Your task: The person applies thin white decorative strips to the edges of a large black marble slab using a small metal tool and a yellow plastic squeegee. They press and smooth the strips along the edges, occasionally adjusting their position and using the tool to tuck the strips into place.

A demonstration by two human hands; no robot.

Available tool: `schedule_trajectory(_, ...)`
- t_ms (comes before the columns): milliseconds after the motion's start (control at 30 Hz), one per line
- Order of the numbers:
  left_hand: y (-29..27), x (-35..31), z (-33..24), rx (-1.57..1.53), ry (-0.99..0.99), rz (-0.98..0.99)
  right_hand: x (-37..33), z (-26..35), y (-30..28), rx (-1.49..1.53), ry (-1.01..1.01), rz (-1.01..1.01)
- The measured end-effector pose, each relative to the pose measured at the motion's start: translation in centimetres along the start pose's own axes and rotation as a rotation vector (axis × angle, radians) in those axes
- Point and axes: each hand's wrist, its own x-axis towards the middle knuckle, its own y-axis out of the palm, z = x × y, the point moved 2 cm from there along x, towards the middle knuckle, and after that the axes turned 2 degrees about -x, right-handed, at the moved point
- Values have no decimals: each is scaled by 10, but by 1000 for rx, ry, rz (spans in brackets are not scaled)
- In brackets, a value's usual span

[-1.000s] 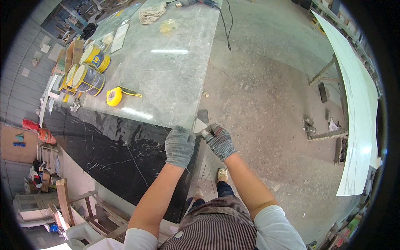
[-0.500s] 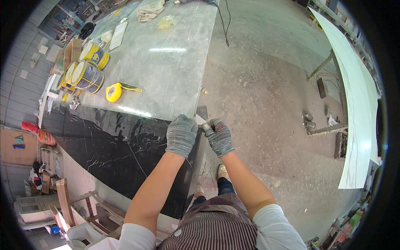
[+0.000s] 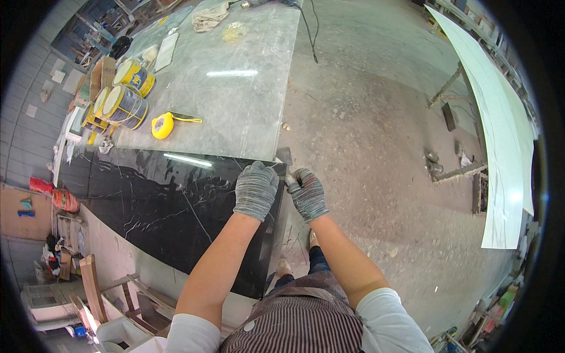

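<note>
A black stone slab (image 3: 154, 203) with white veins lies along the near side of a grey tabletop (image 3: 235, 109). My left hand (image 3: 257, 189), in a grey knitted glove, rests over the slab's right end near its far corner. Its fingers are curled in, and whatever they hold is hidden. My right hand (image 3: 307, 195), in a matching glove, is beside the slab's right edge. Thumb and fingers are closed together at that edge; anything between them is too small to make out. A yellow tape measure (image 3: 162, 126) lies on the tabletop beyond the slab.
Yellow-and-dark buckets (image 3: 125, 106) stand at the table's left. A crumpled cloth (image 3: 210, 17) and a cable (image 3: 312, 35) are at the far end. To the right, a large white sheet (image 3: 500, 141) leans on a metal frame (image 3: 462, 172) above the concrete floor (image 3: 365, 159).
The slab's far right corner now shows between my hands, where a pale patch showed before. Both hands keep nearly the same pose. The whole view has shifted slightly.
</note>
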Motion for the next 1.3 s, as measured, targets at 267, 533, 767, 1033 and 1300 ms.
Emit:
schedule_trajectory(267,-6,-23,0,22,22,46,-32,18,0,105,101,16)
schedule_trajectory(533,-9,-48,-2,32,44,70,-59,9,9,52,75,-24)
schedule_trajectory(767,-17,-72,-7,57,72,90,-86,7,13,40,54,-21)
schedule_trajectory(1033,-19,-104,-7,61,76,86,-117,-1,21,37,66,-10)
schedule_trajectory(1300,-26,-139,-8,50,104,95,-155,8,23,-29,56,5)
